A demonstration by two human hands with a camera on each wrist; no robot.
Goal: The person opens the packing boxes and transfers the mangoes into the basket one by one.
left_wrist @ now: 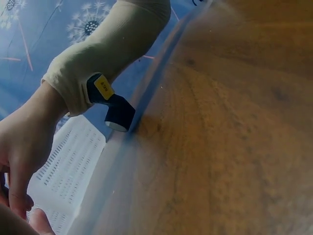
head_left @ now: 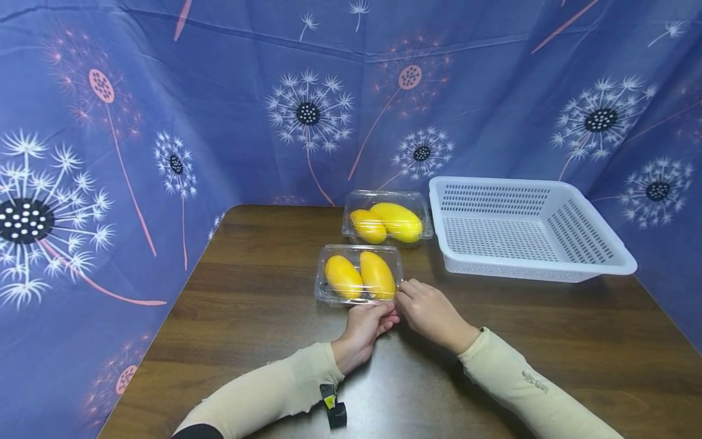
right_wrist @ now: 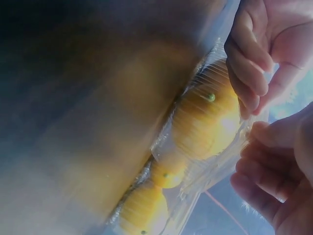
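on the table [head_left: 247, 305], nearer clear mango box [head_left: 329, 300]: left hand [head_left: 362, 332] and right hand [head_left: 430, 312] pinch its near right corner side by side, fingers curled; twin grips there likely keep the light box from sliding.

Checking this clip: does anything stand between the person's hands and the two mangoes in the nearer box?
Yes, the clear plastic box itself: its plastic covers both mangoes. The left hand and right hand are outside, at its near right corner. Nothing else visible stands between.
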